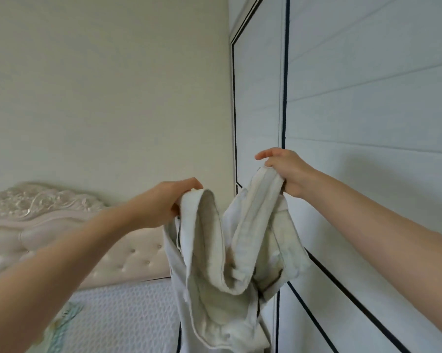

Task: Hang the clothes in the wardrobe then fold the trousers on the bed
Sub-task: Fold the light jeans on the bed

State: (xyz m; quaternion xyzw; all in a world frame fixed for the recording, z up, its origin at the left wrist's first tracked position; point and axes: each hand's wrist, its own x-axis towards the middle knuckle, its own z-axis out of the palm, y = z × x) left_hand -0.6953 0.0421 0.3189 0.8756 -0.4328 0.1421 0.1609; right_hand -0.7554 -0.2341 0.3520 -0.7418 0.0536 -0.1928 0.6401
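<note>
A pair of off-white trousers (214, 271) hangs in the air in front of me, waistband up and sagging open between my hands. My left hand (169, 202) grips the waistband at its left side. My right hand (286, 169), held a little higher, grips the waistband's right side with fingers curled over the fabric. The legs drop out of view at the bottom edge. The white wardrobe (367, 98) with dark trim lines fills the right side, its sliding doors shut. The bed (128, 314) lies at lower left.
A cream tufted headboard (49, 225) with carved top stands against the pale wall on the left. A white textured mattress cover and a bit of green patterned cloth (64, 319) show on the bed. The wardrobe door is close behind the trousers.
</note>
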